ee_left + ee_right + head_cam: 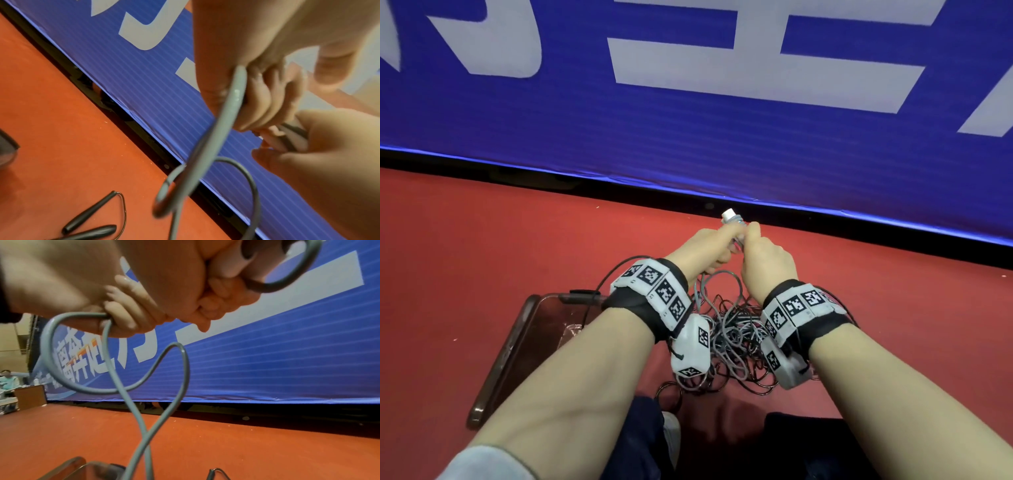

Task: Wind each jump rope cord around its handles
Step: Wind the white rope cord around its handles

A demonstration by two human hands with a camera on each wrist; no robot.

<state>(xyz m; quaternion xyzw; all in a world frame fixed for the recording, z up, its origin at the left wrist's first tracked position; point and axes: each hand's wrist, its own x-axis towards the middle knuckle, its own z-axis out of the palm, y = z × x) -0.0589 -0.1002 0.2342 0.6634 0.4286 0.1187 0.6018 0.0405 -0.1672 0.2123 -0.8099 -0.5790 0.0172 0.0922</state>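
Observation:
My left hand (705, 246) grips the pale jump rope handles (730, 216), whose white cap pokes out above my fist with a few turns of grey cord just under it. Beside it, my right hand (767, 260) pinches the grey cord (131, 402) against the handles. In the left wrist view the cord (226, 121) leaves my curled left fingers (267, 100) and loops down. The rest of it lies in a tangle of grey and black cords (736, 335) on the red floor under my wrists.
Two black handles (88, 214) of another rope lie on the floor at the left. A phone (517, 349) lies flat beside my left forearm. A blue banner (688, 137) stands close ahead along the floor's edge. My knees show at the bottom.

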